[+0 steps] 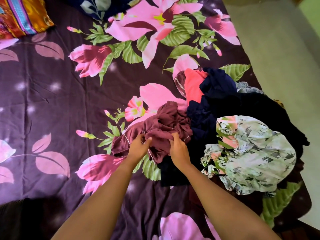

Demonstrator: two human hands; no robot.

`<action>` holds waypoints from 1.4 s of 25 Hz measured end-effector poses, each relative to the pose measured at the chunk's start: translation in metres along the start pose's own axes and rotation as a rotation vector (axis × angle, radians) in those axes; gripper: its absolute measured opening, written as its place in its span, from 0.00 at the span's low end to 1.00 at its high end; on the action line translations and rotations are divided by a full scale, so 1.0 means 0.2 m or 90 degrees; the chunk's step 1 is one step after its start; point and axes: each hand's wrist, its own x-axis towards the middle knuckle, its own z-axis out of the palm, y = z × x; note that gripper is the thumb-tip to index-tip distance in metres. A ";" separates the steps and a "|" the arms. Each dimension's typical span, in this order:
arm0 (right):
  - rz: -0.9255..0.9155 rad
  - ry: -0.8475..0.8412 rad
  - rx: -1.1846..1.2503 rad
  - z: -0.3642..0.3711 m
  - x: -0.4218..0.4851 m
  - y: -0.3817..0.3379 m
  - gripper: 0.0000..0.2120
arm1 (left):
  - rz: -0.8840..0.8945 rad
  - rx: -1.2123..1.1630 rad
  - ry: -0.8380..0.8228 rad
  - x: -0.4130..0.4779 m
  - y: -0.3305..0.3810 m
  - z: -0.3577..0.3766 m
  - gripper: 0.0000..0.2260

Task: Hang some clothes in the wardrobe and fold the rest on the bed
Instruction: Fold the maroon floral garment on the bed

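Both hands are clamped on the maroon garment (161, 125), which lies crumpled on the bed (52, 101) at the left edge of a heap of clothes. The left hand (138, 147) grips a bunch of the cloth at its near left part, fingers curled into the folds and the thumb laid across the top. The right hand (178, 150) pinches the fabric just beside it, fingers dug in at the near right part, so the 2 hands sit close together with a small ridge of maroon cloth between them. Most of the garment lies beyond the hands, spreading away from the person, and one flap trails toward the left past the left wrist.

Touching the maroon garment on its right is a navy garment (200, 118). Beyond that, a coral garment (192, 85) shows under another dark blue piece. A pale floral garment (251, 153) lies near the right forearm, at the bed's right edge, with a black garment (259, 108) behind it. An orange pillow (22, 14) lies at the far left corner, and pale floor (277, 40) runs along the right side.
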 end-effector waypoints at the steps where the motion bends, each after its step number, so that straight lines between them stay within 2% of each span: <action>1: -0.024 0.021 0.041 -0.04 0.00 -0.03 0.11 | 0.070 0.008 -0.015 -0.04 0.05 -0.01 0.21; 3: -0.086 0.042 0.079 -0.13 0.02 -0.13 0.11 | 0.199 0.014 -0.056 -0.08 0.14 -0.03 0.19; 5: -0.153 0.079 0.101 -0.24 0.02 -0.22 0.13 | 0.266 -0.012 -0.077 -0.15 0.24 -0.07 0.15; 8: -0.196 0.162 0.153 -0.43 0.00 -0.35 0.14 | 0.294 -0.102 -0.083 -0.27 0.40 -0.15 0.05; 11: -0.227 0.229 0.158 -0.61 -0.05 -0.45 0.13 | 0.308 -0.191 -0.067 -0.40 0.52 -0.22 0.04; 14: -0.261 0.290 0.191 -0.75 -0.16 -0.57 0.09 | 0.340 -0.198 -0.114 -0.54 0.62 -0.29 0.08; 16: -0.305 0.312 0.230 -0.84 -0.26 -0.71 0.09 | 0.401 -0.246 -0.094 -0.67 0.72 -0.35 0.09; 19: -0.355 0.338 0.286 -0.96 -0.37 -0.94 0.09 | 0.503 -0.357 -0.007 -0.90 0.88 -0.50 0.08; 21: -0.364 0.330 0.333 -1.01 -0.45 -1.03 0.08 | 0.591 -0.324 0.030 -1.04 0.94 -0.61 0.09; 24: -0.354 0.212 0.400 -0.97 -0.62 -1.06 0.10 | 0.677 -0.232 0.070 -1.25 0.93 -0.75 0.07; 26: -0.346 0.154 0.337 -0.90 -0.73 -1.08 0.13 | 0.687 -0.244 0.100 -1.35 0.89 -0.83 0.06; 28: -0.370 0.174 0.309 -0.87 -0.81 -1.15 0.14 | 0.685 -0.263 0.127 -1.42 0.85 -0.90 0.07; 32: -0.441 0.263 0.367 -0.89 -1.02 -1.45 0.10 | 0.715 -0.307 0.137 -1.59 0.73 -1.06 0.07; 35: -0.527 0.319 0.346 -0.91 -1.14 -1.65 0.11 | 0.719 -0.252 0.157 -1.64 0.59 -1.18 0.05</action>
